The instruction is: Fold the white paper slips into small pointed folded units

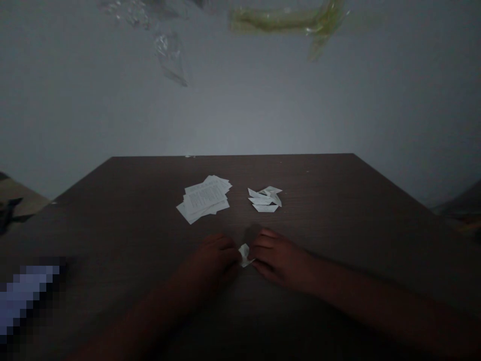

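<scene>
Between my two hands, low over the near middle of the table, is a small folded piece of paper (245,254). My left hand (220,255) is closed at its left edge, fingers curled. From the other side my right hand (276,258) pinches the paper's right edge. Parts of the paper are hidden behind the fingers. Beyond the left hand lies a loose stack of printed paper sheets (206,198). Farther right, past the right hand, several folded paper pieces (265,199) with slanted ends lie in a small heap.
The dark wooden table (319,210) reaches back to a pale wall (263,100). Clear and yellowish tape (278,20) sticks to the wall. A blurred-out bright rectangular object (28,296) lies at the table's left side. The light is dim.
</scene>
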A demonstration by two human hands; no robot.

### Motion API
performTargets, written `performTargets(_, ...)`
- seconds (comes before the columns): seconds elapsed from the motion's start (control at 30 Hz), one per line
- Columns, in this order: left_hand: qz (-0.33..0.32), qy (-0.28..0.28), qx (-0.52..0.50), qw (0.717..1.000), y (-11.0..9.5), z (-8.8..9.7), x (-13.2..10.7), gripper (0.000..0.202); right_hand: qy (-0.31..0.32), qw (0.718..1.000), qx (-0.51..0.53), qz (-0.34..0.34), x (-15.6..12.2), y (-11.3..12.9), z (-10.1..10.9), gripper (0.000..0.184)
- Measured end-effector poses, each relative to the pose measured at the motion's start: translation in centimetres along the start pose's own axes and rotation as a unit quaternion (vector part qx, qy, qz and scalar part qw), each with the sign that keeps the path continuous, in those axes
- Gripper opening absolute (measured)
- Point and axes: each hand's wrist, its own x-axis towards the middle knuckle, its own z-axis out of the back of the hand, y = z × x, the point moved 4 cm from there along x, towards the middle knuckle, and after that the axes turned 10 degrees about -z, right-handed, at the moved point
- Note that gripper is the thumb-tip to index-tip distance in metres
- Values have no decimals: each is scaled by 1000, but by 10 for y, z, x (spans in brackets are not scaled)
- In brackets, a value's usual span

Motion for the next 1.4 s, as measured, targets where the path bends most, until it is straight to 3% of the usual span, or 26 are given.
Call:
performTargets(0.2, 1, -5, -44, 999, 5, 0, -5, 20, 27, 999, -5, -42, -2, -1, 4, 10)
performTargets(0.3, 58, -24, -79, 995, 6, 3, -5, 25, 38, 997, 11, -69, -1, 0, 6, 11)
performTargets(0.43, 150, -4, -130, 980, 4, 6, 0, 23, 39, 992, 38, -112, 1, 0, 5, 13)
performTargets(0.57, 174, 1, -137, 975, 1, 6, 3, 24, 24, 986, 50, -156, 3, -1, 1, 16)
performTargets(0.73, 175, -15, -97, 980, -1, 1, 3, 26, 16, 983, 32, -181, 4, -2, -5, 18)
performTargets(0.9, 174, 13, -56, 983, -4, -1, 6, 26, -6, 980, 3, -198, 1, 0, -6, 13)
performTargets(1.2, 99, -46, -45, 993, -2, -4, 3, 25, 10, 987, -10, -159, 1, 1, -9, 9)
performTargets(1.4, 91, 12, -31, 995, -8, -4, 4, 16, 38, 990, -17, -134, 0, 3, -4, 7)
